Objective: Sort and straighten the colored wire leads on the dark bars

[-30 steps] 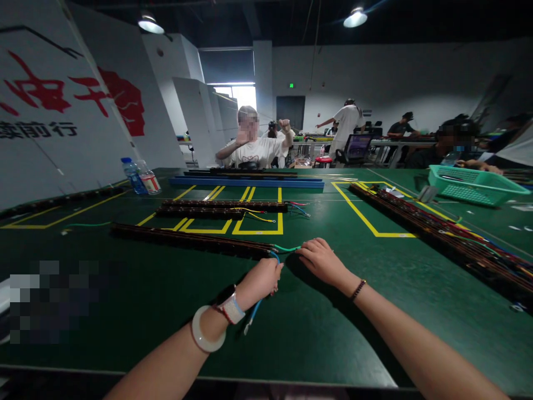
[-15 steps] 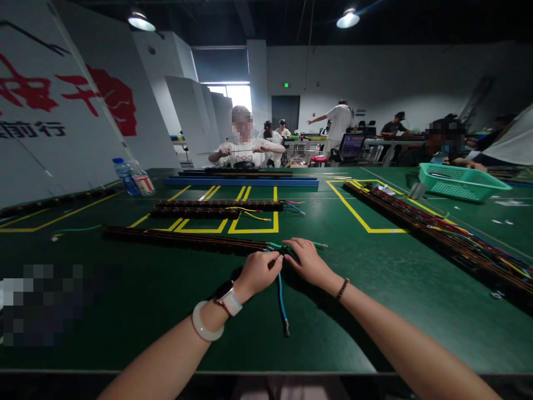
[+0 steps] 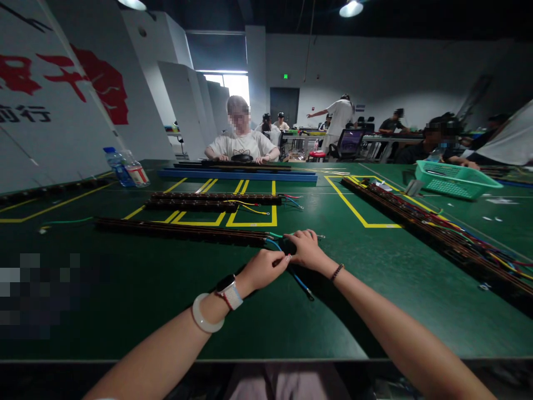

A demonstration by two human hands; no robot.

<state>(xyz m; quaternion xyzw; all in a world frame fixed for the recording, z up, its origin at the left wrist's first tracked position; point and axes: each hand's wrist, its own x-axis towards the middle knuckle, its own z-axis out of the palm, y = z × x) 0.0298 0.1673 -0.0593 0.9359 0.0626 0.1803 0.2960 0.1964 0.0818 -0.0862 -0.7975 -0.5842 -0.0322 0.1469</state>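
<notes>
My left hand [image 3: 266, 268] is closed in a pinch on a blue wire [image 3: 300, 283], whose loose end carries a metal ring lug and points down right. My right hand [image 3: 307, 250] meets it fingertip to fingertip, its thumb and fingers curled onto the same wire. A green wire [image 3: 275, 235] runs beneath the right hand, and its lug shows beyond the fingers. Both wires leave the right end of a long dark strip with copper-coloured bars [image 3: 179, 230], which lies on the green table. My fingers hide the spot where they grip.
Two shorter dark strips [image 3: 208, 201] with lugged wires lie farther back, before a blue rail [image 3: 237, 175]. At right are a long wired strip [image 3: 433, 230] and a green basket [image 3: 456, 180]. Bottles [image 3: 125, 169] stand back left. A person [image 3: 241, 133] sits across the table.
The blue wire's loose end has swung right and up from hanging straight toward me. Both hands stay together at the strip's end. The person opposite has lowered their hands to the table.
</notes>
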